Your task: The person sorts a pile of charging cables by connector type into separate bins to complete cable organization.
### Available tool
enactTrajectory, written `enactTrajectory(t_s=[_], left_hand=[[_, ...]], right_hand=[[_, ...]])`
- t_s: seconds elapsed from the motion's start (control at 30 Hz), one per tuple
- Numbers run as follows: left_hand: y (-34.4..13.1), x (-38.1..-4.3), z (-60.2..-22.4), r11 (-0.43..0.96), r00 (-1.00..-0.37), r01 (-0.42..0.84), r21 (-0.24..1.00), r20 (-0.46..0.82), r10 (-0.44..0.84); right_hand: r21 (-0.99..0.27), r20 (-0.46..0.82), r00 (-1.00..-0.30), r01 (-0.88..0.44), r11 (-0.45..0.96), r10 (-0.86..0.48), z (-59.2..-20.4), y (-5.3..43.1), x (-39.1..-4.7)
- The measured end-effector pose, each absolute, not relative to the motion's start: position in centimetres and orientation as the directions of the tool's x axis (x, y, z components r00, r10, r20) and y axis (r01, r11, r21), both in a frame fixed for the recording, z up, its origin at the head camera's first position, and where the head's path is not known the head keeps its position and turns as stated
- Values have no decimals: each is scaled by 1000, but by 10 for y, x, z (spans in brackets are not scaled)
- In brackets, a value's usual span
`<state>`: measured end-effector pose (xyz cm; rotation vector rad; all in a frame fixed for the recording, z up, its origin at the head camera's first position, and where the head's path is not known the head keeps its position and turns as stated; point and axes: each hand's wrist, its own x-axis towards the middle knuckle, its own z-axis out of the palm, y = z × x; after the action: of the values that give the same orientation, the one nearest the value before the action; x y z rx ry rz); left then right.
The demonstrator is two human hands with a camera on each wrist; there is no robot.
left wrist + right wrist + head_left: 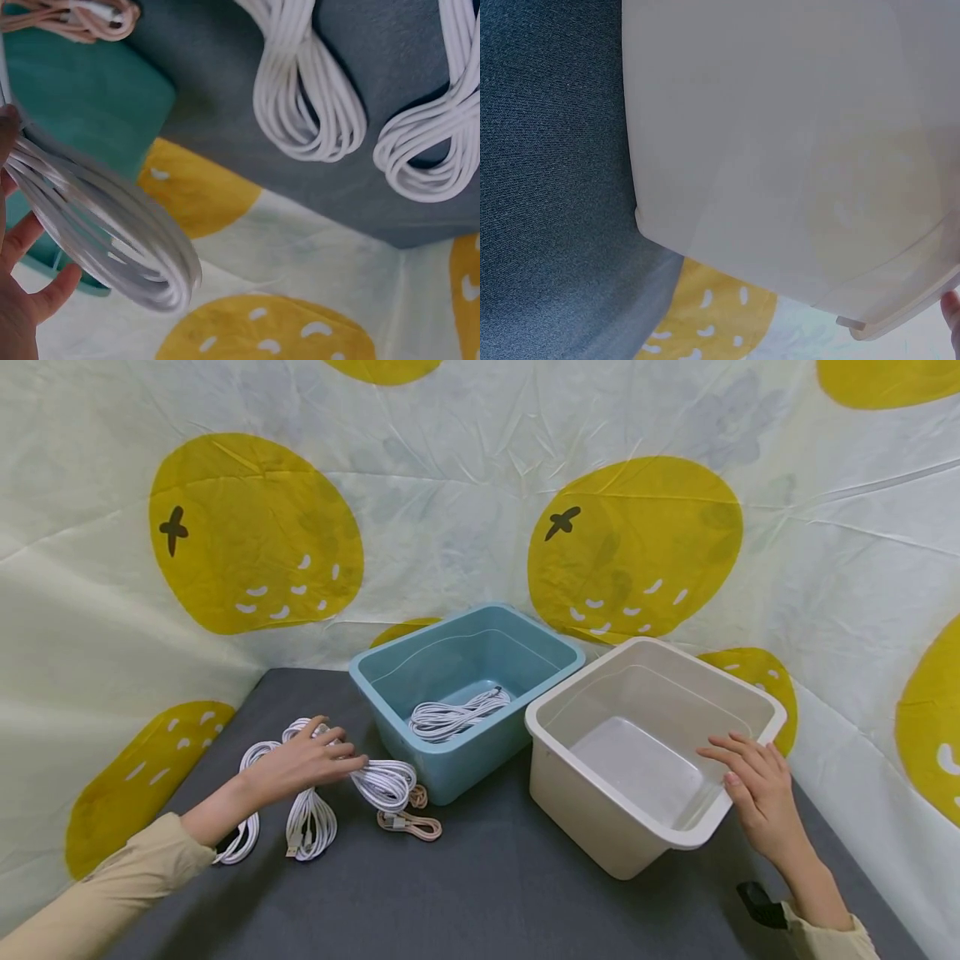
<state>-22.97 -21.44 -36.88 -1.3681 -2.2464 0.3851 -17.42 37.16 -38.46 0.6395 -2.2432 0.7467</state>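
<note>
My left hand (311,758) holds a coiled white cable (386,785) just above the table, left of the blue bin. In the left wrist view, the fingers (24,236) grip one end of this cable coil (120,225), and its loop hangs free. Two more white cable bundles (311,827) (307,90) lie under and beside that hand. A white cable coil (457,714) lies inside the blue bin (465,768). Over the right rim of the beige bin (585,810) rests my right hand (761,802), fingers loosely extended and holding no cable.
Beige-pink cables (411,825) lie on the dark table (480,893) in front of the blue bin. The two bins stand side by side near a patterned cloth backdrop (450,527). A black object (759,903) is by the right wrist.
</note>
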Motion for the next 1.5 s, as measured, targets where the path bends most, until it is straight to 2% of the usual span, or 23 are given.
enactTrajectory(t_s=[0.6, 1.23, 1.43, 1.5], left_hand=[[-218, -215, -331, 540, -486, 687, -485, 246, 839], [-234, -215, -286, 603, -479, 655, -455, 368, 797], [-232, -220, -271, 631, -505, 626, -459, 378, 776], [-230, -223, -266, 632, -496, 624, -460, 392, 775]], right_hand=[[-315, 735, -636, -629, 711, -237, -384, 371, -175], [-309, 739, -632, -625, 717, -232, -383, 371, -174], [-314, 735, -638, -620, 719, -229, -384, 371, -175], [-310, 738, -634, -623, 718, -231, -384, 371, -176]])
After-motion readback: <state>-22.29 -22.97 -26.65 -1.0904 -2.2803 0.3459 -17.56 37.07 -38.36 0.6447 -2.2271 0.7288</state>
